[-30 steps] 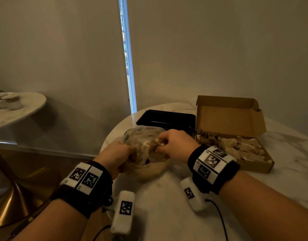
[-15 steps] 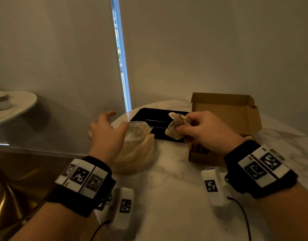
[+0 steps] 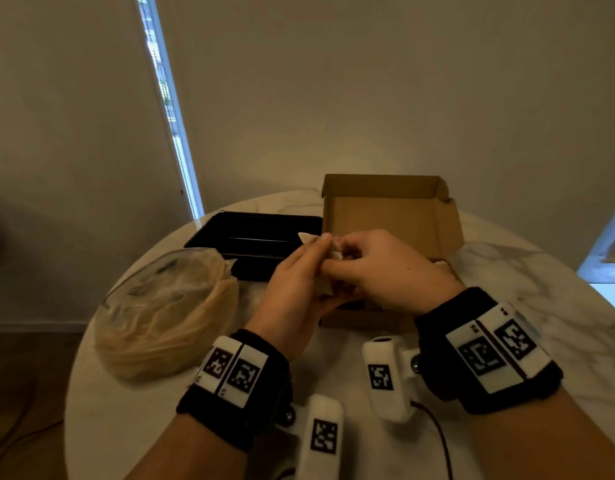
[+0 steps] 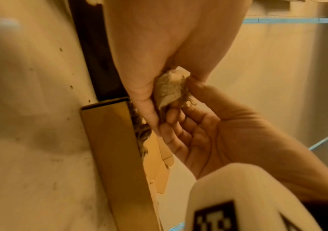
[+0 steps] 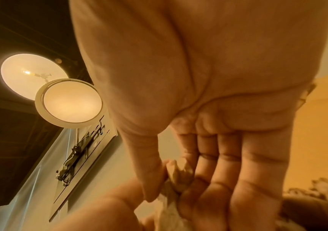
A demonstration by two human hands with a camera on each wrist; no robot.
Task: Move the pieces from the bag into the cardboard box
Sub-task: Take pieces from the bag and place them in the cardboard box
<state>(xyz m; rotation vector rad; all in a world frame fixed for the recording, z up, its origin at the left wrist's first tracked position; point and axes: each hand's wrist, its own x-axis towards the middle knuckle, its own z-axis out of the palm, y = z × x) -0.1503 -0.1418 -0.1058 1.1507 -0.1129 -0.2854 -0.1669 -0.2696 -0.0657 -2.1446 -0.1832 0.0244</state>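
Left hand [image 3: 292, 289] and right hand [image 3: 379, 268] both pinching one pale crinkly soft piece [image 4: 169, 87], over the open brown cardboard box [image 3: 389, 209], floppy clear plastic bag [image 3: 164, 306] beside them on white marble table [image 3: 541, 289]

dim room | daylight slit in blinds [image 3: 167, 109] | ceiling lamp [image 5: 69, 102] glare | wrist views warm, blurred, edges warped

Both hands hide most of the piece [image 3: 325, 252] and the cardboard box [image 3: 385, 216] interior.
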